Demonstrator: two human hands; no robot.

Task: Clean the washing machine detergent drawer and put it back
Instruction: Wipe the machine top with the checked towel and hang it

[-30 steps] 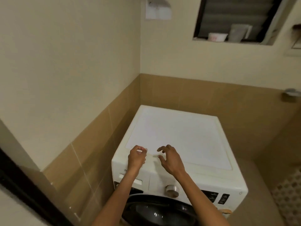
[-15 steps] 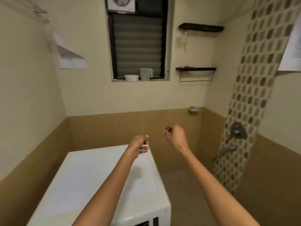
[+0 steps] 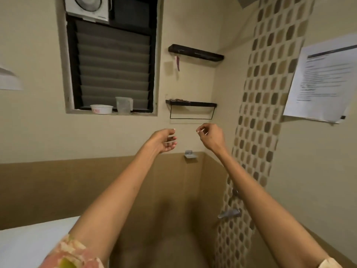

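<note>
Left hand [image 3: 164, 141] & right hand [image 3: 211, 137] are raised mid-air, fingers [image 3: 172, 145] loosely curled, thumb near forefinger; possibly pinching sth tiny, can't tell. Washing machine [image 3: 29, 244] is cut off lower left, only its white top showing.

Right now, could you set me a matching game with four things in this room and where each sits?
Things: 1 white round bowl; 2 white square exhaust fan; 3 printed white paper sheet; 4 grey metal tap.
Places: A low on the mosaic tile strip; B on the window sill; C on the right-hand wall; D top of the louvred window.
Pairs: 1-B, 2-D, 3-C, 4-A.
</note>
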